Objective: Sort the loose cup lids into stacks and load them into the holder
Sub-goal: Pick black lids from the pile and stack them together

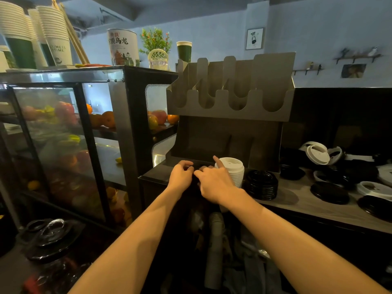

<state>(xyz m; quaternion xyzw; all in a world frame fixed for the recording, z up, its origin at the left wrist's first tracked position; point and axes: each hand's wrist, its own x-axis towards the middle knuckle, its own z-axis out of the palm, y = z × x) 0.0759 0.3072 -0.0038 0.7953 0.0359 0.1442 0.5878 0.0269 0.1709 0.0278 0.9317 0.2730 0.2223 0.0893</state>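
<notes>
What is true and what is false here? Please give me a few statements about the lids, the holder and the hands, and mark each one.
1. The upper slots of the metal holder hold no lids. True.
2. The white lid stack stands left of the black lid stack. True.
3. Both hands reach up into the slots. False: the left hand and right hand are low, at the edge of the counter, below the slots.
4. Every unstacked lid is black. False: the loose lids on the right include white ones among the black.
5. The display case on the left holds fruit. True.
</notes>
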